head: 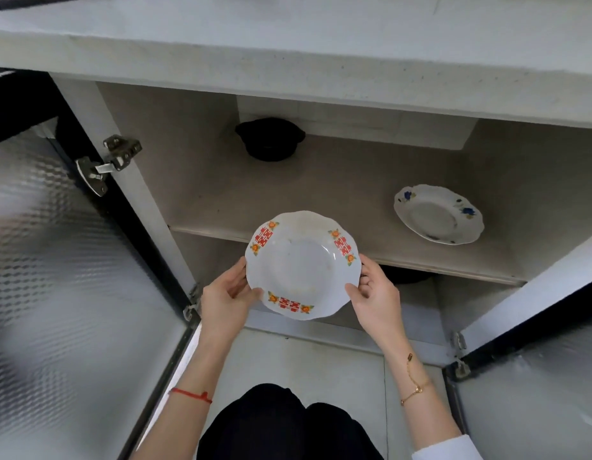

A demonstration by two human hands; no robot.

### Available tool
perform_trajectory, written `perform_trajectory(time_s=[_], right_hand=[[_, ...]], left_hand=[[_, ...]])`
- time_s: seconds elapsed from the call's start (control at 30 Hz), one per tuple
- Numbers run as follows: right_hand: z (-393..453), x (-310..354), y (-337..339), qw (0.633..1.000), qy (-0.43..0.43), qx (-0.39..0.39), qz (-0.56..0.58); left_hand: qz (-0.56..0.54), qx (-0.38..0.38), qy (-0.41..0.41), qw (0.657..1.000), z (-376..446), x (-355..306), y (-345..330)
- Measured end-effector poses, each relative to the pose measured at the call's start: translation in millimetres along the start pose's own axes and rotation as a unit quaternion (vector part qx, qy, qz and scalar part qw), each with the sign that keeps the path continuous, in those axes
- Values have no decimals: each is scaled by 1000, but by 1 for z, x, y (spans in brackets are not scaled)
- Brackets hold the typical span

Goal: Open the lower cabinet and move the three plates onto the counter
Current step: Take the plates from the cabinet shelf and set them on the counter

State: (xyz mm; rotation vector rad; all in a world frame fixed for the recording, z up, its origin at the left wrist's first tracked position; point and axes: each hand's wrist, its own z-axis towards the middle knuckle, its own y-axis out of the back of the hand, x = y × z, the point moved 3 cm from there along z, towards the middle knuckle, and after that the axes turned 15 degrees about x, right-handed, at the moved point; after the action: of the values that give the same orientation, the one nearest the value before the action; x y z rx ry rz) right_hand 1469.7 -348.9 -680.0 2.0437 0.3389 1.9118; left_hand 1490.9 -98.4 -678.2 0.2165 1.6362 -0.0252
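Both hands — left hand (pixel 229 295), right hand (pixel 373 293) — grip the red-patterned plate (pixel 301 264).

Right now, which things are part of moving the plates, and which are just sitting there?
Part of the job:
red-patterned plate, held by left hand and right hand
blue-flowered plate on the shelf
open cabinet door
counter

Just sitting there:
black pot at the back of the shelf
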Motion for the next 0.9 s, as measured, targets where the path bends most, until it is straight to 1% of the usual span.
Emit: perform_trajectory(time_s=[0.13,0.23,0.37,0.47,0.63,0.77,0.9], right_hand=[[-14,21,2,999,-36,5,-12],[-37,46,7,996,-78,30,-12],[-72,93,18,991,-121,62,-6],[-100,140,32,986,-153,71,-8],[-147,227,59,981,-168,91,4],[-183,294,88,983,-159,92,-4],[-210,351,119,987,-134,82,-8]], left_hand=[[22,13,33,999,-14,-19,6],[66,33,70,995,-38,-47,10],[110,39,101,988,-78,-102,18],[105,39,131,985,-112,-155,26],[98,22,160,982,-167,-248,39],[91,22,168,981,-206,-317,44],[88,31,139,986,-234,-381,45]])
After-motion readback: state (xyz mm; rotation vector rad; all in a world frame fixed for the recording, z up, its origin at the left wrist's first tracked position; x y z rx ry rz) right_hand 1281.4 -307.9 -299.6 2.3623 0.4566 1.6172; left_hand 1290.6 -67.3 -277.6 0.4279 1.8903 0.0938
